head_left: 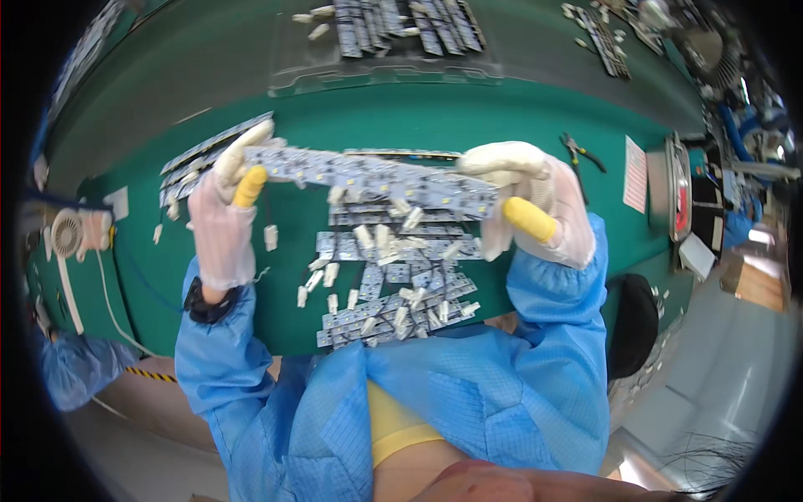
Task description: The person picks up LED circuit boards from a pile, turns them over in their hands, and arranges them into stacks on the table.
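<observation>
A long pale LED circuit strip panel (385, 180) is stretched between my two hands above the green mat. My left hand (232, 171), in a white glove with a yellow thumb cover, grips its left end. At the right end my right hand (527, 192), gloved the same way, pinches the panel between thumb and fingers. Beneath it lies a loose pile of LED strips (401, 309) with white connectors (382, 238) scattered over them. More LED strips (196, 159) rest on the mat beside my left hand, partly hidden by it.
At the far side a clear plastic tray (385, 79) holds several LED strips. Dark-handled pliers (581, 153) and a printed sheet (635, 174) lie at right, near a metal box (669, 188). A small white fan (69, 233) stands left. Another person's blue sleeve (84, 368) shows lower left.
</observation>
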The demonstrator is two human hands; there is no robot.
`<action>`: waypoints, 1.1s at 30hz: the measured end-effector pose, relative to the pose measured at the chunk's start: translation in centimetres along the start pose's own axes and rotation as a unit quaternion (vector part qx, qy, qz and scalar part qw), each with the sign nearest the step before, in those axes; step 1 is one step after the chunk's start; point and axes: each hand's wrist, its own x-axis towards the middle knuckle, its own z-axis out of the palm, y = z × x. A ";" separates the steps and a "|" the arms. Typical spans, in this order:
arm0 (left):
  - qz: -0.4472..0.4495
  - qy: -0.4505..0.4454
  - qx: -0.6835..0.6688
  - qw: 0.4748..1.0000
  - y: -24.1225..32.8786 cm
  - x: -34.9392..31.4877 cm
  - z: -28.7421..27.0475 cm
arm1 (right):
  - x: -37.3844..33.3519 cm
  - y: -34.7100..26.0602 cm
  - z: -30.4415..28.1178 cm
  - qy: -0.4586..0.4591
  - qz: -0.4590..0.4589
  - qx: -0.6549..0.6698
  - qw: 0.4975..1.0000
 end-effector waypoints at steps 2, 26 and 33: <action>-0.010 -0.004 0.030 0.999 -0.2 0.1 0.1 | 0.0 -0.5 0.2 0.001 0.001 -0.003 1.000; 0.108 -0.079 -0.246 0.960 -1.3 -0.5 -0.5 | 2.6 3.3 -1.1 0.104 -0.045 -0.108 0.988; 0.063 -0.028 -0.073 0.995 -1.7 -0.3 -0.5 | 1.2 2.8 -2.7 0.063 0.004 -0.019 0.998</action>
